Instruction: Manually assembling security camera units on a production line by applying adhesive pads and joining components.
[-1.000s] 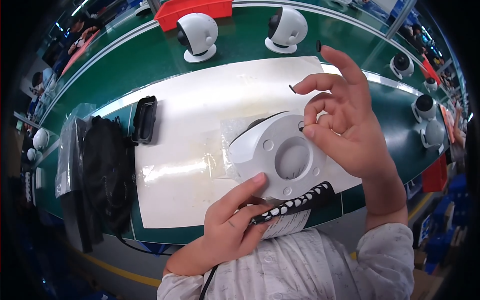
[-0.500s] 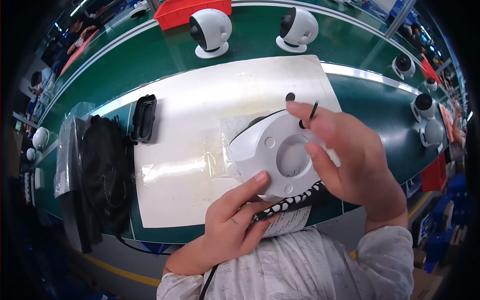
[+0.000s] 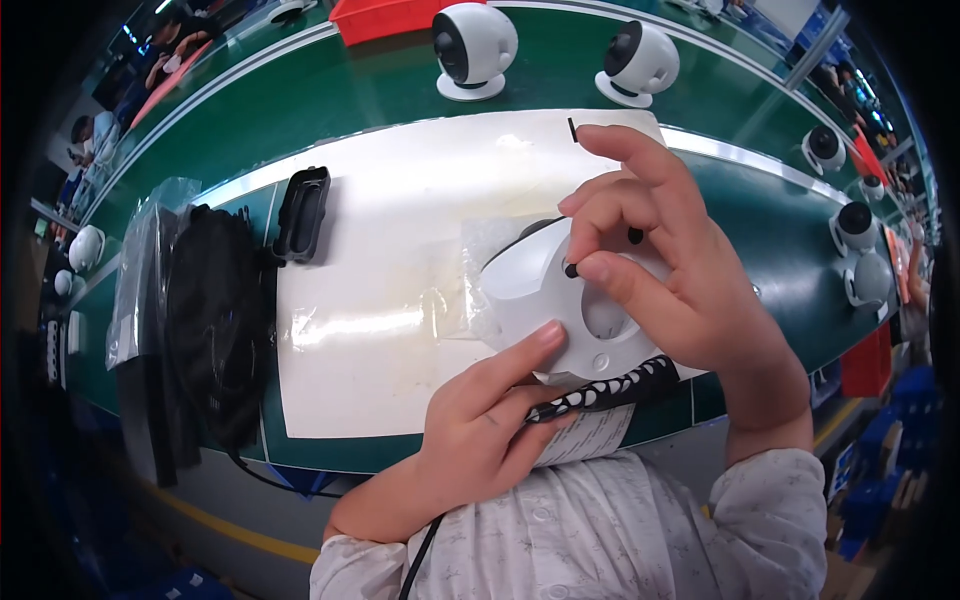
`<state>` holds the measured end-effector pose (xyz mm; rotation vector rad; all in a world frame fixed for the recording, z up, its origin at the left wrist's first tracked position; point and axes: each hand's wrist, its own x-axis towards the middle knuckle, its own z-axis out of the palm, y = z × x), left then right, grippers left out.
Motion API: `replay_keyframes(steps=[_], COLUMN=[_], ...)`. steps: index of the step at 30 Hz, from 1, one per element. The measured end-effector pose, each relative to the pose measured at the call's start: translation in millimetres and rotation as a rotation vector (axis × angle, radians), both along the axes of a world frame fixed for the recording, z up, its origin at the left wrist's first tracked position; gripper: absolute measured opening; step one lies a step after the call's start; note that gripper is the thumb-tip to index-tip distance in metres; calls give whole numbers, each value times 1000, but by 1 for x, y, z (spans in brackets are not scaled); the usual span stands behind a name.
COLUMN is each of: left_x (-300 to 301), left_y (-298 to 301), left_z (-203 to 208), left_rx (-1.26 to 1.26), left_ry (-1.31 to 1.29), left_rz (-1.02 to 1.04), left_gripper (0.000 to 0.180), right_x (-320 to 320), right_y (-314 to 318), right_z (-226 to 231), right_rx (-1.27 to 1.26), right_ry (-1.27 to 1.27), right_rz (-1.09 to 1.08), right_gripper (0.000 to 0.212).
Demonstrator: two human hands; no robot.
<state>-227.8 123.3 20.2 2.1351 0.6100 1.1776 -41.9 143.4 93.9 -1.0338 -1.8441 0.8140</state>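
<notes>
My left hand [image 3: 475, 420] is closed on the near edge of a white ball-shaped camera [image 3: 525, 285], its forefinger lying along the round base. The base's underside faces up, with a wide central hollow and small round recesses. The same hand also grips a black sheet [image 3: 640, 385] with white round spots. Above the base, the thumb and a finger of my right hand [image 3: 690, 260] pinch a small black round pad [image 3: 571, 270] at a recess. Another black pad [image 3: 573, 130], seen edge-on, clings to a raised fingertip. A further black pad [image 3: 635, 237] sits on the base.
A white sheet [image 3: 350, 390] covers the green table. To the left lie a black tray [image 3: 302, 215], a black mesh bag [image 3: 215, 330] and clear plastic bags [image 3: 150, 270]. Similar white cameras [image 3: 475, 50] and a red bin [image 3: 390, 18] stand beyond; people work farther off.
My right hand has moved in from above the base and now pinches a black pad against a recess. The scene has shifted slightly to the right; my left hand keeps its hold.
</notes>
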Motion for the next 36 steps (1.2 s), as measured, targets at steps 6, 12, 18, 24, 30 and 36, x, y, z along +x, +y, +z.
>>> replay_keyframes(steps=[6,12,18,24,30,36], left_x=[0,0,0,3,2,4], left_y=[-1,0,0,0,-3,-3], left_z=[1,1,3,1,0,2], left_rx=[-27,-40,-47,-66,-74,-73], left_ry=[-8,-1,-2,-49,-49,-59], left_rz=[-2,-18,-33,-41,-20,-27], left_gripper=[18,19,19,17,18,17], right_x=[-2,18,31,29,26,18], right_y=[-18,-36,-51,-58,-83,-89], right_z=[6,-23,-45,-47,-34,-32], right_rx=[264,409,113,161,341,375], right_ry=[-476,-321,-111,-104,-847,-385], right_rz=[-185,-372,-368,-397,-499,-518], right_gripper=[50,20,10,7,26,25])
